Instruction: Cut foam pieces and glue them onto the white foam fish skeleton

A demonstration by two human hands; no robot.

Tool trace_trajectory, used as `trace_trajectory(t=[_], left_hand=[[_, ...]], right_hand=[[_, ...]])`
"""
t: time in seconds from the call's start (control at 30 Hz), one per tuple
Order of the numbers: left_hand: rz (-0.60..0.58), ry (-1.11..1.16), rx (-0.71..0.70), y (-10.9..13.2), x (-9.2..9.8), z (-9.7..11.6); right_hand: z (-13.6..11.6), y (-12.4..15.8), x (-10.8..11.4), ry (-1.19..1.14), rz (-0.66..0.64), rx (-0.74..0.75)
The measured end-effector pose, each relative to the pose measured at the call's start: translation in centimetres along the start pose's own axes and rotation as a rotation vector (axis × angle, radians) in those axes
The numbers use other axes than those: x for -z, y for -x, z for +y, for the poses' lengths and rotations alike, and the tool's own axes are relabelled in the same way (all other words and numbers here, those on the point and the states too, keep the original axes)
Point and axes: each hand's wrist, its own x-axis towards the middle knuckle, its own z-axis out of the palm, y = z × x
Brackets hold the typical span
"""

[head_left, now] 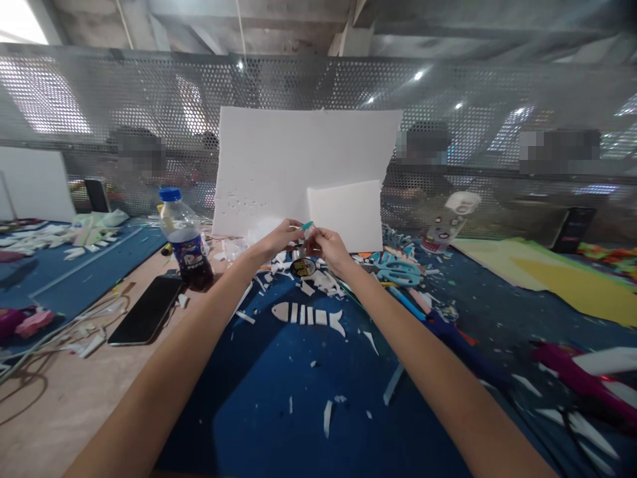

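Both arms reach forward over the blue mat [279, 405]. My left hand [284, 238] and my right hand [327, 249] meet, fingers closed around a small item with a teal top [307, 226]; its lower part is mostly covered by my fingers, so its kind does not show. Just below my hands stands or lies a round black item with yellow print [302, 267], among white foam scraps [326, 282]. Nearer to me, a fish shape cut into several white pieces [309, 315] lies flat on the mat, its head to the left.
A cola bottle with a blue cap [185, 242] and a dark phone [148, 311] stand and lie at left. White foam boards [308, 146] lean upright behind my hands. To the right are light blue cut pieces [398, 269], yellow sheets [572, 279] and a magenta tool [582, 378].
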Motion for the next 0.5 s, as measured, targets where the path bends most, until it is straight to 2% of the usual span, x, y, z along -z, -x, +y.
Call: trace_trajectory(t=[0.3,0.5], left_hand=[[-0.043,0.0,-0.013,-0.04,0.25,0.02],[0.015,0.002,-0.058,-0.32,0.35,-0.23]], right_hand=[[0.0,-0.09,-0.07,-0.085,0.081,-0.001],[0.48,-0.58,0.26,-0.119,0.224,0.025]])
